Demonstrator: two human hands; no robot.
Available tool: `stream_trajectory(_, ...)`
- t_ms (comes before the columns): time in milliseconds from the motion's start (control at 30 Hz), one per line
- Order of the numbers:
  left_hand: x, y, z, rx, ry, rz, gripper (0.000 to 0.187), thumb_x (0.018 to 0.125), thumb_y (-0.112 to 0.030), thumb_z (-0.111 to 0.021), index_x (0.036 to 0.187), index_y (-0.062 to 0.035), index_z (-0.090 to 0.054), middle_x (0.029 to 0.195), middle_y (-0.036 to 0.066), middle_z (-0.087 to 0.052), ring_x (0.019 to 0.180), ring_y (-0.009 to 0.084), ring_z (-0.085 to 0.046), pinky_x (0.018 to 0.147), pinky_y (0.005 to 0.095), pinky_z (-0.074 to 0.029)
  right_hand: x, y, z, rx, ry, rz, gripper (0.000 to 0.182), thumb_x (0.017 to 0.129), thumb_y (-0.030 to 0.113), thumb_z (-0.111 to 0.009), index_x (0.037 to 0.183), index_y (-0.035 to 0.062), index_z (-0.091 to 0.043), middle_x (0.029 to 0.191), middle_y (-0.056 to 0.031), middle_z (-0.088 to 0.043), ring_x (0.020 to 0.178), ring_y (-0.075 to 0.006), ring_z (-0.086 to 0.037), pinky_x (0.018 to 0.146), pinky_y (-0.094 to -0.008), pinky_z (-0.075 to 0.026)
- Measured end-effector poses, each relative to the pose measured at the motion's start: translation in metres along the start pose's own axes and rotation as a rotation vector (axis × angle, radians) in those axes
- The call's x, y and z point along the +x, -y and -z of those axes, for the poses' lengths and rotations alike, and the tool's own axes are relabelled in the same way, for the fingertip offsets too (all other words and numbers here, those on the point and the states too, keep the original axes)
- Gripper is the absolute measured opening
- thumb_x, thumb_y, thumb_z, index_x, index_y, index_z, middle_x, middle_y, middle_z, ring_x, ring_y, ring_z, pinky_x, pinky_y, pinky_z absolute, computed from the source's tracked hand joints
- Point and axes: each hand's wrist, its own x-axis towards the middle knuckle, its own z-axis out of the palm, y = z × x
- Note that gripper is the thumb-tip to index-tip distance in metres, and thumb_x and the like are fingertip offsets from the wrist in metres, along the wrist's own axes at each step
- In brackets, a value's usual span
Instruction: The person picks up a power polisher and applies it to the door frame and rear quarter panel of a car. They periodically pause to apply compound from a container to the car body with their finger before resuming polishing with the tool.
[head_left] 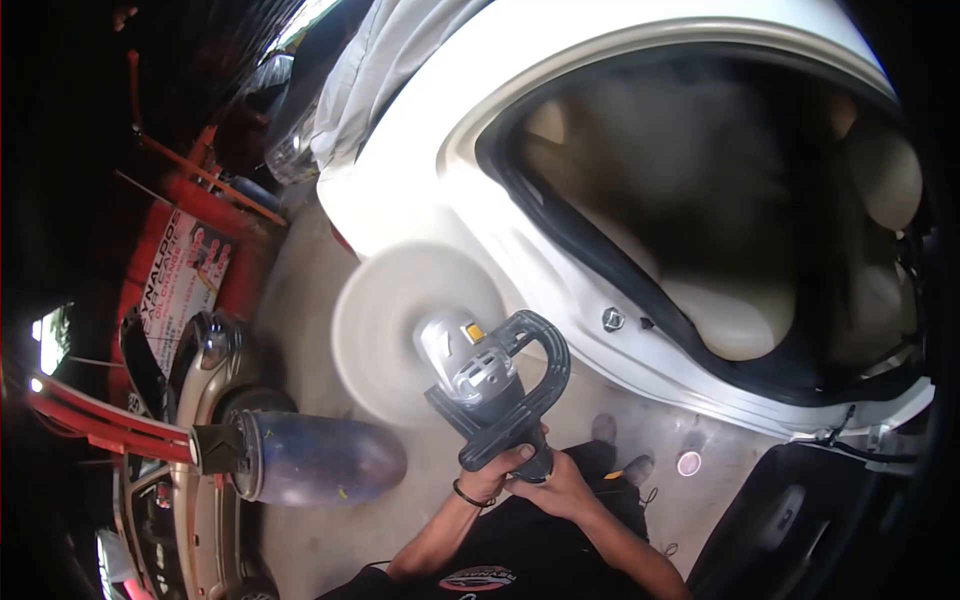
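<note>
A grey and black power polisher point(482, 375) with a D-shaped black handle is held in both hands. Its large round pale pad point(385, 330) looks blurred and overlaps the lower edge of the white car body point(400, 190) in the view; whether they touch I cannot tell. My left hand point(490, 475), with a dark band at the wrist, is wrapped round the black body of the tool. Beside it, my right hand point(562, 487) grips the rear end, its fingers partly hidden.
The car's open door frame point(560, 255) shows the seats inside, and a black door panel point(770, 510) is at lower right. A blue drum point(325, 458) lies left of me, near a tan vehicle point(195, 440) and a red sign stand point(185, 270). A small round object point(689, 463) is on the floor.
</note>
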Motion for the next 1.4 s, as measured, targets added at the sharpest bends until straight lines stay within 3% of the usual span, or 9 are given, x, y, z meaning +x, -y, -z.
stream_trajectory(133,0.023,0.005,-0.007,0.013,-0.042,-0.029,0.048,0.088,0.000,-0.082,0.134,0.0043,-0.070,0.118,0.015,-0.078,0.106,0.0229,-0.076,0.095,0.0387,-0.063,0.017,-0.012,0.003,0.127,-0.058,0.027,0.037,0.086,0.016,-0.091,0.112,-0.0036,-0.075,0.099,-0.0085,-0.081,0.098,-0.0157,-0.078,0.086,-0.0340,-0.061)
stream_trajectory(200,0.029,0.003,-0.013,0.072,-0.024,0.052,0.051,0.089,-0.016,-0.085,0.135,-0.0015,-0.066,0.121,0.012,-0.072,0.114,0.0231,-0.071,0.099,0.0392,-0.059,0.022,-0.010,0.015,0.089,-0.055,0.003,0.033,0.086,0.015,-0.090,0.109,-0.0031,-0.075,0.094,-0.0079,-0.081,0.092,-0.0156,-0.078,0.081,-0.0337,-0.061)
stream_trajectory(467,0.077,0.003,-0.059,0.228,-0.213,-0.087,0.063,0.081,-0.011,-0.093,0.133,-0.0016,-0.058,0.114,0.007,-0.074,0.103,0.0153,-0.073,0.093,0.0345,-0.061,0.045,0.007,0.067,0.199,0.080,-0.184,0.015,0.083,0.013,-0.082,0.086,-0.0001,-0.075,0.075,-0.0040,-0.074,0.070,-0.0138,-0.072,0.067,-0.0327,-0.057)
stream_trajectory(567,0.088,-0.001,-0.064,0.313,-0.253,-0.126,0.067,0.079,-0.009,-0.094,0.133,-0.0020,-0.057,0.115,0.006,-0.073,0.103,0.0142,-0.072,0.093,0.0336,-0.061,0.056,0.019,0.079,0.225,0.095,-0.090,0.014,0.082,0.012,-0.082,0.080,0.0007,-0.074,0.069,-0.0034,-0.072,0.066,-0.0136,-0.071,0.066,-0.0330,-0.057)
stream_trajectory(967,0.118,-0.054,-0.080,0.357,-0.327,-0.238,0.059,0.079,-0.002,-0.090,0.128,-0.0019,-0.057,0.106,0.007,-0.075,0.094,0.0154,-0.074,0.087,0.0340,-0.063,0.111,0.041,0.084,0.235,0.278,0.040,0.029,0.092,0.018,-0.087,0.112,-0.0023,-0.079,0.101,-0.0043,-0.080,0.094,-0.0087,-0.070,0.079,-0.0312,-0.058)
stream_trajectory(1000,0.119,-0.060,-0.082,0.376,-0.346,-0.246,0.060,0.079,-0.003,-0.091,0.129,-0.0017,-0.058,0.107,0.006,-0.075,0.095,0.0155,-0.074,0.087,0.0340,-0.063,0.114,0.047,0.081,0.237,0.277,0.046,0.029,0.092,0.018,-0.087,0.112,-0.0023,-0.079,0.101,-0.0043,-0.080,0.094,-0.0087,-0.070,0.079,-0.0312,-0.058)
stream_trajectory(1067,0.122,-0.066,-0.083,0.402,-0.362,-0.260,0.060,0.079,-0.003,-0.092,0.129,-0.0014,-0.058,0.107,0.006,-0.075,0.095,0.0155,-0.074,0.087,0.0341,-0.062,0.122,0.060,0.074,0.323,0.200,0.103,0.012,0.084,0.012,-0.083,0.087,0.0020,-0.075,0.072,-0.0033,-0.072,0.069,-0.0134,-0.071,0.063,-0.0308,-0.054)
stream_trajectory(1233,0.128,-0.062,-0.055,0.679,-0.441,-0.428,0.065,0.078,-0.017,-0.098,0.130,-0.0012,-0.062,0.109,0.007,-0.076,0.097,0.0174,-0.074,0.090,0.0355,-0.061,0.148,0.051,0.058,0.358,0.233,0.185,0.014,0.085,0.013,-0.084,0.090,0.0022,-0.076,0.075,-0.0036,-0.074,0.071,-0.0121,-0.071,0.065,-0.0312,-0.055)
stream_trajectory(1400,0.112,-0.044,-0.030,0.732,-0.378,-0.343,0.061,0.077,-0.022,-0.098,0.126,0.0010,-0.070,0.113,0.008,-0.078,0.099,0.0183,-0.074,0.091,0.0361,-0.061,0.143,0.005,0.041,0.339,0.194,0.273,0.026,0.086,0.016,-0.087,0.103,0.0003,-0.076,0.090,-0.0054,-0.078,0.084,-0.0116,-0.072,0.074,-0.0329,-0.058)
